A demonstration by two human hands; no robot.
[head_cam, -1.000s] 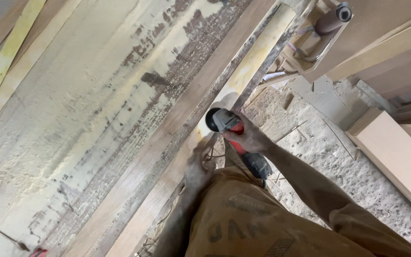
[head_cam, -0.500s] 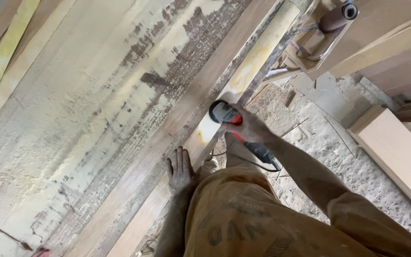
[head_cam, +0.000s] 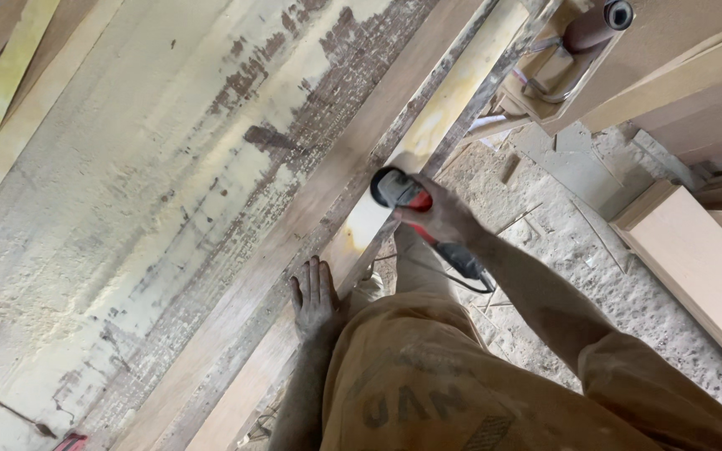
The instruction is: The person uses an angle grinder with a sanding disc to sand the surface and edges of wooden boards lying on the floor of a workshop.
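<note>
Sanding a long plank edge with a red angle grinder (head_cam: 407, 203) at frame centre.

Our right hand (head_cam: 443, 219) wraps closed around the grinder's body, arm stretched out; it looks compact but weighty and rigid, best gripped along its barrel. Our left hand (head_cam: 315, 296) lies flat and open on the stiff wooden plank (head_cam: 353, 238), fingers pointing up-frame.

Rough, dusty wooden plank (head_cam: 311, 213); matt red plastic grinder (head_cam: 415, 209).
</note>
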